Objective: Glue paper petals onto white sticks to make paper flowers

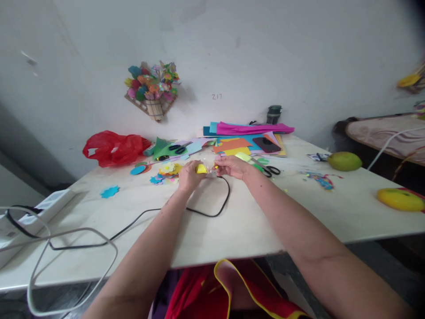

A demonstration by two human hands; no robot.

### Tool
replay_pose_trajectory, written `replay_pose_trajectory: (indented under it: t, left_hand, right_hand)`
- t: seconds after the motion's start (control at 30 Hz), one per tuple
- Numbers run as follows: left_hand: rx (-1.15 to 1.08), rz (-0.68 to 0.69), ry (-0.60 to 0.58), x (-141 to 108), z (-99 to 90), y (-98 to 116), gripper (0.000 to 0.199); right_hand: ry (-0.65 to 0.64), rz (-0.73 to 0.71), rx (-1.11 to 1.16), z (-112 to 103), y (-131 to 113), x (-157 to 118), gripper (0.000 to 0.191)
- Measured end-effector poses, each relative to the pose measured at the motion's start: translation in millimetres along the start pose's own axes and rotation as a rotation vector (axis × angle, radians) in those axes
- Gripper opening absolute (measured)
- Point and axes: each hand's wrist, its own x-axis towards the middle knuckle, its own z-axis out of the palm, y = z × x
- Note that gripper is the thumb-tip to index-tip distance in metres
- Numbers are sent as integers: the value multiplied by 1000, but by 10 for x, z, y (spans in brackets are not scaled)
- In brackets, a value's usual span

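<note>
At the middle of the table my left hand (190, 176) is closed around a small bright yellow piece (201, 169), whose kind I cannot make out. Just to its right, the fingers of my right hand (229, 166) are pinched together, with a tiny spot of yellow at their tips. Something clear and shiny shows between the hands, too small to name. A black cord (212, 215) curves up to a spot under my right hand. Left of my left hand lies a pile of paper flowers (168, 168). Black-handled scissors (270, 170) rest beyond my right wrist.
A blue scalloped paper cutout (109, 191), a red plastic bag (114, 148) and a white power strip (49, 204) with looping cables are on the left. Coloured sheets (232, 145), a phone (266, 144) and more scissors (179, 148) lie behind. A green mango (344, 161) and yellow fruit (400, 199) sit right.
</note>
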Motion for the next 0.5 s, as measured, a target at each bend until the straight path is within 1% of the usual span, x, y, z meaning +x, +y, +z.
replay_pose_trajectory:
  t: [0.1, 0.3, 0.5]
  left_hand:
    - [-1, -4, 1, -2, 1, 1, 32]
    - [-12, 5, -3, 6, 4, -11, 31]
    - [-26, 9, -11, 8, -3, -3, 31]
  right_hand:
    - [-4, 0, 32, 14, -17, -10, 7]
    - [47, -3, 44, 23, -12, 3, 6]
    - [20, -10, 35, 11, -12, 11, 6]
